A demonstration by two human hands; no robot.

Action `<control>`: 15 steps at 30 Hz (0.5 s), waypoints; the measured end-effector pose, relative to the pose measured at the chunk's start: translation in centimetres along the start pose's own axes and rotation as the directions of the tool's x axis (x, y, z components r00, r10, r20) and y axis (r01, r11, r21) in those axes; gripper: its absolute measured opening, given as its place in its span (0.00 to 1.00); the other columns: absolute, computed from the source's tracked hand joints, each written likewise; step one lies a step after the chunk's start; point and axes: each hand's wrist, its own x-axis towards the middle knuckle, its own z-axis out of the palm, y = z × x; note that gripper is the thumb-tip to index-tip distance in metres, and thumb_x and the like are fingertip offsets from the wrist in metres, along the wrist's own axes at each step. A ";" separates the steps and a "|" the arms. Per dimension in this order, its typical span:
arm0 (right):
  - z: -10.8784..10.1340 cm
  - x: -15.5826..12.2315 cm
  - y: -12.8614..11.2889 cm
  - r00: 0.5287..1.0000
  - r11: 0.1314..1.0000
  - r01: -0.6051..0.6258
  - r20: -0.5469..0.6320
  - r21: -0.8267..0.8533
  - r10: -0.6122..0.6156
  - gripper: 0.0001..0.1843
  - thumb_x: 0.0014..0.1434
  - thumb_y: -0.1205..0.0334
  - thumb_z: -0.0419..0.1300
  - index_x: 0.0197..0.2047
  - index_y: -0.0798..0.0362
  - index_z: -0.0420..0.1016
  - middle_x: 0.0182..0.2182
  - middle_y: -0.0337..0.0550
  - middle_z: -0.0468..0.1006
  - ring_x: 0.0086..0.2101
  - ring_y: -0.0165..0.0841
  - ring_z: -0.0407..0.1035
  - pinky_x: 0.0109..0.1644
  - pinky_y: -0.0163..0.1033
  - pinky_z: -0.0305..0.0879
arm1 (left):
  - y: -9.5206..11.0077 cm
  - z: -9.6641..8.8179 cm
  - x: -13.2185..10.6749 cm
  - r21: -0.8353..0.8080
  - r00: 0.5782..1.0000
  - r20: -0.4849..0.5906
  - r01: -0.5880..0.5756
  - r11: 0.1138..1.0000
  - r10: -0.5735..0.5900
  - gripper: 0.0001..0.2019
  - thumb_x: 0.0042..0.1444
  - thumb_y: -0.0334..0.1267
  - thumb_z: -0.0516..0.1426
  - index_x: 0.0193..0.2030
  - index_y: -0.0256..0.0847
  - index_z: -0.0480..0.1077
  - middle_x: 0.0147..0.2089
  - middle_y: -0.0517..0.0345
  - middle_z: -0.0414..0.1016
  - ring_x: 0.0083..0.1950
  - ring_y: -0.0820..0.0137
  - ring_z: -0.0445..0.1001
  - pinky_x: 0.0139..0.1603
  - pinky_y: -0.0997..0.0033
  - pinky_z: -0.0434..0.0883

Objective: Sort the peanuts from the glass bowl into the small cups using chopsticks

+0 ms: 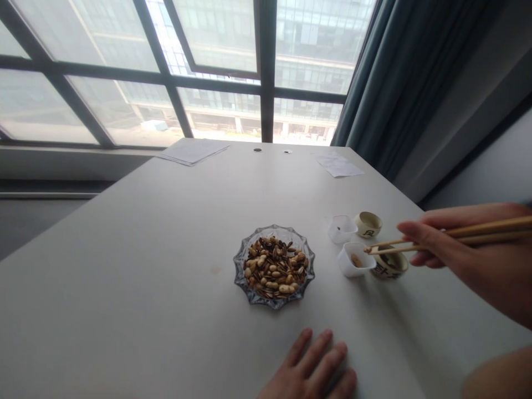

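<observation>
My right hand [453, 249] grips a pair of wooden chopsticks [477, 231]. Their tips are over the rim of the nearer white plastic cup [347, 266], and a small brownish bit seems to be at the tips, too small to name. Inside that cup lies something brownish. My left hand [313, 371] rests on the table, fingers stretched out and holding nothing. Beyond it stands a clear scalloped glass bowl [238, 277] of mixed peanuts [286, 288] and striped sunflower seeds [276, 253].
A second white plastic cup [341, 237] with a dark speck stands behind the first. Two small cream cups with dark characters, one farther [368, 231] and one nearer [384, 272], stand beside them. Papers [193, 151] and another sheet [338, 164] lie at the table's [166, 266] far end.
</observation>
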 end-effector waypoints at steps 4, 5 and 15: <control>0.6 0.6 -1.5 0.999 0.982 0.008 -0.043 -0.191 -0.017 0.13 0.65 0.47 0.67 0.32 0.43 0.83 0.18 0.36 0.80 0.19 0.37 0.76 0.14 0.37 0.60 | 0.1 0.1 -0.1 0.007 1.000 0.021 -0.010 1.000 0.010 0.13 0.76 0.43 0.58 0.63 0.46 0.71 0.68 0.53 0.70 0.67 0.58 0.67 0.72 0.52 0.58; 0.8 0.6 -1.9 0.997 0.980 0.008 -0.070 -0.197 -0.022 0.14 0.65 0.46 0.67 0.32 0.43 0.83 0.19 0.37 0.81 0.19 0.38 0.77 0.14 0.37 0.61 | 0.1 0.1 -0.1 0.007 1.000 0.025 -0.010 1.000 0.010 0.13 0.76 0.43 0.58 0.63 0.46 0.71 0.68 0.53 0.70 0.67 0.58 0.67 0.72 0.52 0.58; 4.8 1.6 -6.1 0.991 0.991 0.080 0.099 0.107 -0.090 0.20 0.67 0.45 0.64 0.30 0.50 0.84 0.25 0.42 0.84 0.22 0.38 0.78 0.26 0.40 0.70 | 0.1 0.2 -0.1 0.005 1.000 -0.010 0.006 1.000 -0.006 0.12 0.76 0.43 0.58 0.62 0.47 0.72 0.67 0.55 0.70 0.67 0.58 0.67 0.73 0.52 0.57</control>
